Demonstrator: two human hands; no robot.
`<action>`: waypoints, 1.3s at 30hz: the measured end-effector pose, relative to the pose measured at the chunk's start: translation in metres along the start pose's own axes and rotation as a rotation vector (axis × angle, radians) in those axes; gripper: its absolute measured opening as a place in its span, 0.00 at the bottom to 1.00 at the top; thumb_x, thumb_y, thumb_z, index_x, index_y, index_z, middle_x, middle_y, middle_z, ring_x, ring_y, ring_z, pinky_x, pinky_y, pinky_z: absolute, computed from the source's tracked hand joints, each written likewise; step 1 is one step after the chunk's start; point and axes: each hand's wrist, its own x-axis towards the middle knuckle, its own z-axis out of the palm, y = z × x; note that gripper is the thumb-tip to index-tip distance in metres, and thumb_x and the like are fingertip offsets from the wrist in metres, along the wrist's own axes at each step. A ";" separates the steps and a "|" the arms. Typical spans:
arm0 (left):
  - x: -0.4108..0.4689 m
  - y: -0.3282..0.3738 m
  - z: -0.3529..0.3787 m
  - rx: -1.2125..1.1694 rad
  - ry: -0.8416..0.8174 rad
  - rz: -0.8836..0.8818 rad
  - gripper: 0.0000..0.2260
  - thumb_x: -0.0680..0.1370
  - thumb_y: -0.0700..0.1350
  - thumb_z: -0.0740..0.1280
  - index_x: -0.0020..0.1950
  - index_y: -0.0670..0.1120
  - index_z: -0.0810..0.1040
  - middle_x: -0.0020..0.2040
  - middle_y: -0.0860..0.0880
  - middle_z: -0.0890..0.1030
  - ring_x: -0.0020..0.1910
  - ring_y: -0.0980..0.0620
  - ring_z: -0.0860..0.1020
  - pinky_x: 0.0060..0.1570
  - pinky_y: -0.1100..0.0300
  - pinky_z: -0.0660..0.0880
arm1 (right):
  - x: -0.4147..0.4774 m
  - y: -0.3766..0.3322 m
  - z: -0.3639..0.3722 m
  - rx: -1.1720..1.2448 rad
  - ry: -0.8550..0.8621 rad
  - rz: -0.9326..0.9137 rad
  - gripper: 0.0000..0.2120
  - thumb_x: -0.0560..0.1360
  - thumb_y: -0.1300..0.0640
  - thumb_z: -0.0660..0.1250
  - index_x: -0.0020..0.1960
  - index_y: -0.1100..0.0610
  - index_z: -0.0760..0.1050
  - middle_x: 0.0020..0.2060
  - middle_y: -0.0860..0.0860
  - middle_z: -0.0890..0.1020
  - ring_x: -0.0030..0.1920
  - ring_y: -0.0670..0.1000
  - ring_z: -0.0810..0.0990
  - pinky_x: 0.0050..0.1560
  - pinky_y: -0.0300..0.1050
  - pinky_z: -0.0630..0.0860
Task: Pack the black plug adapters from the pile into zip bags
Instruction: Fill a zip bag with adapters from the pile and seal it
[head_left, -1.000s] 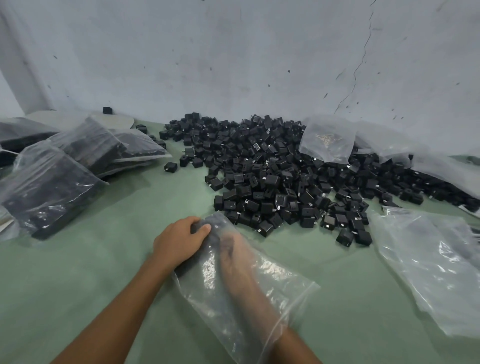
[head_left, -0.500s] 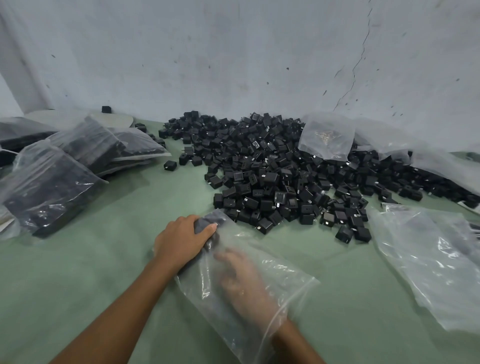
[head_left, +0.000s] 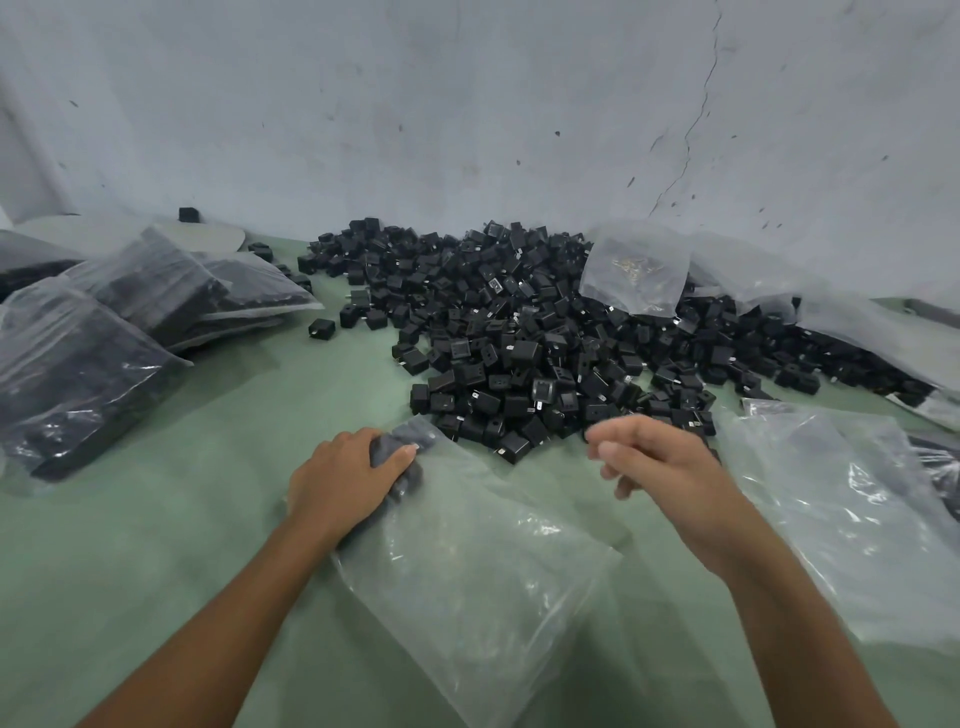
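The left hand (head_left: 343, 480) lies palm down on the table (head_left: 156, 545), forearm stretched forward; its fingers and thumb curl round the far corner of the bag (head_left: 467, 571), gripping the plastic over a few adapters (head_left: 402, 449) inside; the rest of the bag lies flat toward the person; the right hand (head_left: 660, 467) hovers right of the bag, at the near edge of the pile (head_left: 519, 338), fingers loosely curled, holding nothing.

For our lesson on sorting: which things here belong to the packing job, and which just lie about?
Job: pile, zip bag, left hand, right hand.
Lying about: filled bags, spare bags, bag on the pile.
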 end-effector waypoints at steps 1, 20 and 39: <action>0.000 0.000 0.000 -0.001 0.000 0.001 0.25 0.75 0.74 0.55 0.59 0.59 0.76 0.53 0.55 0.79 0.54 0.50 0.77 0.46 0.54 0.69 | 0.018 0.005 0.006 -0.050 0.038 0.015 0.11 0.78 0.62 0.68 0.51 0.47 0.83 0.44 0.46 0.84 0.44 0.46 0.80 0.41 0.40 0.78; 0.001 -0.004 0.002 0.007 0.021 0.007 0.26 0.74 0.74 0.53 0.60 0.60 0.75 0.51 0.57 0.78 0.54 0.51 0.77 0.45 0.55 0.68 | 0.133 0.057 0.045 -0.750 0.111 0.025 0.18 0.78 0.58 0.68 0.66 0.51 0.69 0.63 0.53 0.72 0.60 0.54 0.74 0.60 0.51 0.74; 0.004 -0.005 0.005 0.017 0.019 0.006 0.24 0.74 0.73 0.54 0.59 0.60 0.75 0.54 0.56 0.80 0.55 0.50 0.77 0.47 0.53 0.71 | -0.131 0.044 0.014 0.397 -0.345 0.549 0.22 0.66 0.66 0.73 0.60 0.61 0.82 0.52 0.65 0.84 0.52 0.61 0.84 0.53 0.45 0.79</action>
